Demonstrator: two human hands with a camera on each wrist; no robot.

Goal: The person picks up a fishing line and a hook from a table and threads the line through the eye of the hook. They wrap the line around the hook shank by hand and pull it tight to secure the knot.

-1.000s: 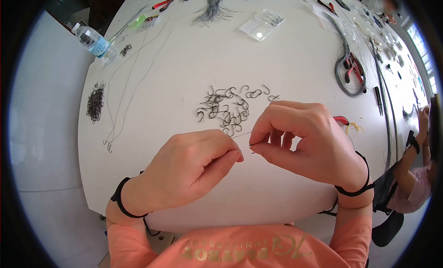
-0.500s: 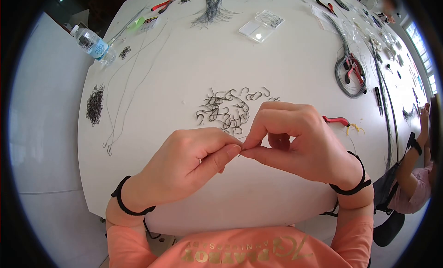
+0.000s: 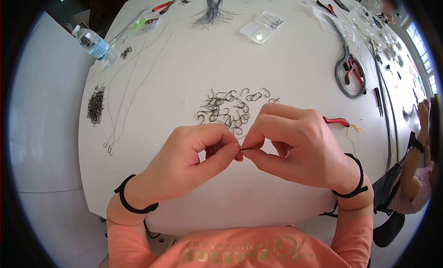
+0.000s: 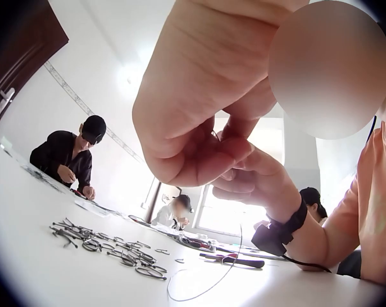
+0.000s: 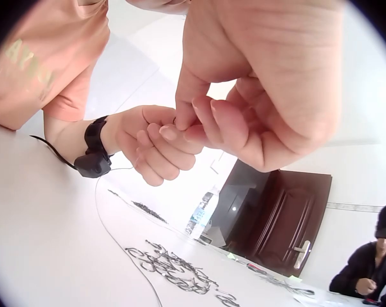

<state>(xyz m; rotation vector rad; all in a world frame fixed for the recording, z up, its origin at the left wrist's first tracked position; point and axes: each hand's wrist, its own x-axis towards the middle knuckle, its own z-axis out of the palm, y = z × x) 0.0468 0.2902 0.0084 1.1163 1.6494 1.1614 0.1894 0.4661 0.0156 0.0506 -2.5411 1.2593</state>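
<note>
On the left is one pale wall [image 3: 50, 143]; beside it the white table [image 3: 286, 60] carries one bottle [image 3: 95, 45] far left and, nearer, one dense hook pile [image 3: 95, 105]. The left hand [image 3: 194, 152] pinches one dark hook [image 3: 238, 157], above the table's near middle. Beyond lies one loose hook pile [image 3: 224, 106], overlapping too much for counting. The right hand [image 3: 297, 148] pinches this hook also. Further right are one red handle [image 3: 337, 121] and one bright window [image 3: 417, 46].
</note>
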